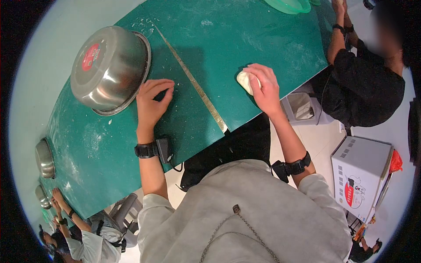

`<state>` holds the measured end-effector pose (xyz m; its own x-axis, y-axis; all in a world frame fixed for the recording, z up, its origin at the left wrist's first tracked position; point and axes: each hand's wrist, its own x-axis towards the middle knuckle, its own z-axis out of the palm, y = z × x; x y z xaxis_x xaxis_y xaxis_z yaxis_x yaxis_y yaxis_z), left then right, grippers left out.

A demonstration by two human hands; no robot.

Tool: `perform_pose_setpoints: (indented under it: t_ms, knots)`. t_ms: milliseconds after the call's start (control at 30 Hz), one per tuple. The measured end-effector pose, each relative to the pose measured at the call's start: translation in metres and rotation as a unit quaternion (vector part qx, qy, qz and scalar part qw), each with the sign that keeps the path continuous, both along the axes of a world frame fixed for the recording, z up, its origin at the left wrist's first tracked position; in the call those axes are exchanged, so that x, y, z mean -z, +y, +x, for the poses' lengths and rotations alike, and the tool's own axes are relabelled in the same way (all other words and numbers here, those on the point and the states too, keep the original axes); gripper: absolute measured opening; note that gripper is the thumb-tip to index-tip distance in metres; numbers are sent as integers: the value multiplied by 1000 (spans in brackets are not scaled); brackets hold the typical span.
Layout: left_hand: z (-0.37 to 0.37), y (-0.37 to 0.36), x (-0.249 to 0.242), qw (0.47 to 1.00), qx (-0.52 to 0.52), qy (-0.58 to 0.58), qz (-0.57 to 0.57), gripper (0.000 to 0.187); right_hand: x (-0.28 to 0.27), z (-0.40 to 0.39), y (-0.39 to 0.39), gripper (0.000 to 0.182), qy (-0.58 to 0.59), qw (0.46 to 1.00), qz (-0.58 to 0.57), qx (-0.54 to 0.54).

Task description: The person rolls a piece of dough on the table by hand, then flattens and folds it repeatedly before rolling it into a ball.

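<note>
My right hand [264, 90] is closed around a smooth, pale lump of dough [244, 81] on the green tabletop [184, 26]. The palm and fingers cover much of the dough. My left hand [152, 103] is just beside the rim of an upside-down steel basin [107, 70]. Its fingers curl round so that thumb and fingertips meet in a pinch. Whatever may be between those tips is too small to make out. White flour dust and small crumbs are scattered on the table around the basin.
A brassy strip [193, 83] crosses the tabletop between my hands. A green plastic bowl [289, 5] stands at the far edge, and smaller steel bowls [45, 158] at the left. People work on both sides. A white carton [362, 175] and grey bin [302, 105] stand to the right.
</note>
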<state>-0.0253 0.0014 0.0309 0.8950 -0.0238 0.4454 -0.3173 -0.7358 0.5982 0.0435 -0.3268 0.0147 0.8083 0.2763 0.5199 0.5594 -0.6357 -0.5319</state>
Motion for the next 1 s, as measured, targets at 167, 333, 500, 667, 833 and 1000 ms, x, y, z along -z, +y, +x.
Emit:
perform_pose_setpoints:
  t_ms: [167, 333, 500, 667, 833, 1000]
  knots:
    - [1, -1, -1, 994, -65, -54, -67, 13, 0, 0, 0, 19, 1, 1000, 3, -2]
    - [0, 0, 1, 993, -71, -49, -80, 10, -2, 0, 0, 19, 1, 1000, 2, -3]
    - [-1, -2, -1, 990, -97, -25, -99, 8, -3, -1, -1, 22, 14, 1000, -11, -5]
    - [-2, -3, -1, 990, -83, -9, -116, 8, 0, 0, 0, 19, -8, 1000, 0, -4]
    - [-3, 1, 0, 996, -53, -60, -36, 10, 1, 0, -1, 19, -4, 1000, -3, -3]
    - [-4, -3, -4, 995, -62, -62, -56, 11, -3, -5, -5, 31, -4, 995, -92, -31]
